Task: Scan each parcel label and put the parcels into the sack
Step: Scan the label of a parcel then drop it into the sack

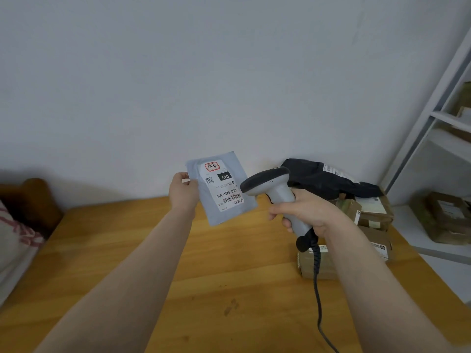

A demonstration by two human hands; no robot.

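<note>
Left grip (183, 191) pinching grey parcel (212, 212) by its edge, right grip (305, 212) wrapped round scanner (266, 181) handle

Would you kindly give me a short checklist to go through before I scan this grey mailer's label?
1. Left hand pinches the pale grey plastic mailer by its edge: ok.
2. White paper label faces the camera, barcode uncovered: ok.
3. Right hand grips the grey-and-black handheld scanner by its handle: ok.
4. Scanner head aimed at the barcode: cannot tell; it sits right of the label.
5. Sack open within reach: cannot tell; only red-striped fabric shows at the left edge.
</note>
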